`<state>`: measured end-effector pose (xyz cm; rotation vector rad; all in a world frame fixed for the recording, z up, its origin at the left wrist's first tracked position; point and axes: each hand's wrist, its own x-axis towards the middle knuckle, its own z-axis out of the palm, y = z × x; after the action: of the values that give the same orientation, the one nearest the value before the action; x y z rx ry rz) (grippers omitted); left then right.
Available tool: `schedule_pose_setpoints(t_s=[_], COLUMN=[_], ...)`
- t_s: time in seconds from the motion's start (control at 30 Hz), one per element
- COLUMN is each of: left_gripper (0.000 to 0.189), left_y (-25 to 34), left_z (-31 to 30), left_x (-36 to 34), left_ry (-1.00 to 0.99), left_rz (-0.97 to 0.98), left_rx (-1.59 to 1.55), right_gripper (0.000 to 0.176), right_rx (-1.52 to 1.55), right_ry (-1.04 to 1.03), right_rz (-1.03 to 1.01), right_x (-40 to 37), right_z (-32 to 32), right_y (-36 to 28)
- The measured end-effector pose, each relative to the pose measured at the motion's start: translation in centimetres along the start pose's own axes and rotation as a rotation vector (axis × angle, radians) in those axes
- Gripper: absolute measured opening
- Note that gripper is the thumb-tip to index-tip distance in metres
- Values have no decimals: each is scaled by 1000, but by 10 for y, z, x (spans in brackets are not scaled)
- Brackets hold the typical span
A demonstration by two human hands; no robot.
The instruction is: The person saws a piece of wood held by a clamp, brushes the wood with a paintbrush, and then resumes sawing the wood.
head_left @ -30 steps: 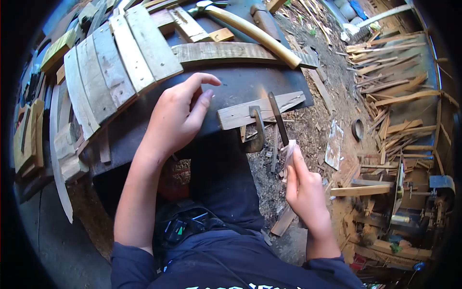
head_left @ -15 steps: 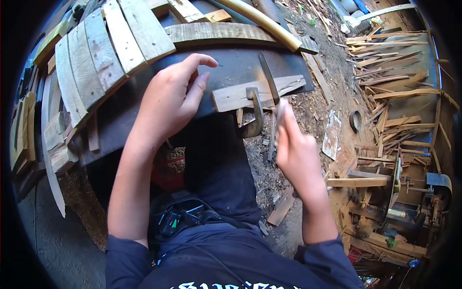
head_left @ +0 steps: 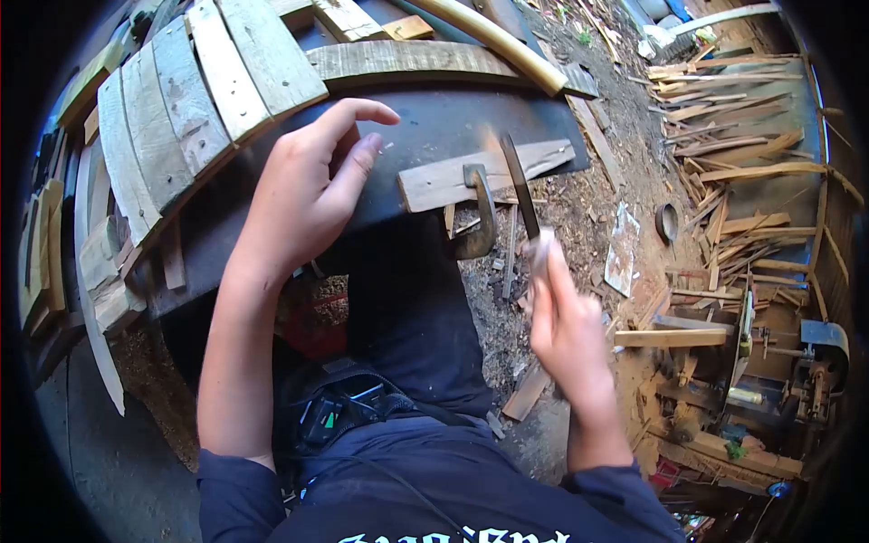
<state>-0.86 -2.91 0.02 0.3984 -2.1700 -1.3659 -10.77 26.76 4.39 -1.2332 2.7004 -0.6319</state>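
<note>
A: Head view, how many of each?
B: Two hands, one file (head_left: 520, 185), one wood piece (head_left: 434, 185), one clamp (head_left: 480, 217) pinning it to the bench (head_left: 434, 122).
A: Grips?
B: Right hand (head_left: 568, 330) is gripping the file's handle. The blade's reaching up from the fist and lying across the wood, just right of the clamp. Left hand (head_left: 303, 195) is hanging loose-fingered over the bench w/ nothing in it, left of the wood.

Arms forward; left hand (head_left: 303, 195) spread, right hand (head_left: 566, 326) clenched.

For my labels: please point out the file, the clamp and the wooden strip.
file (head_left: 520, 186): head view, middle of blade
clamp (head_left: 486, 214): head view, curved frame
wooden strip (head_left: 429, 190): head view, left end
</note>
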Motion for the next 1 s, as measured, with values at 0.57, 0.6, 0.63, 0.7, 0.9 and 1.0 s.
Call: schedule_pose_setpoints(t_s=[0.57,0.6,0.63,0.7,0.9,1.0], left_gripper=[22,22,22,22,22,21], left_y=[1,0,-1,1,2,1], left_z=[6,5,4,0,7,3], left_x=[0,0,-1,-2,0,-1], left_ry=[-15,-15,-17,-29,-17,-29], left_rz=[19,18,14,-8,11,-2], left_rx=[127,106,87,52,138,73], right_gripper=[53,53,53,54,55,56], right_rx=[-108,-109,-107,-4,-47,-97], right_ry=[7,25,38,54,8,24], right_rz=[-47,-45,-43,-8,-23,-26], right_x=[41,38,33,-5,25,28], right_z=[14,16,20,15,10,18], right_y=[4,5,6,5,1,2])
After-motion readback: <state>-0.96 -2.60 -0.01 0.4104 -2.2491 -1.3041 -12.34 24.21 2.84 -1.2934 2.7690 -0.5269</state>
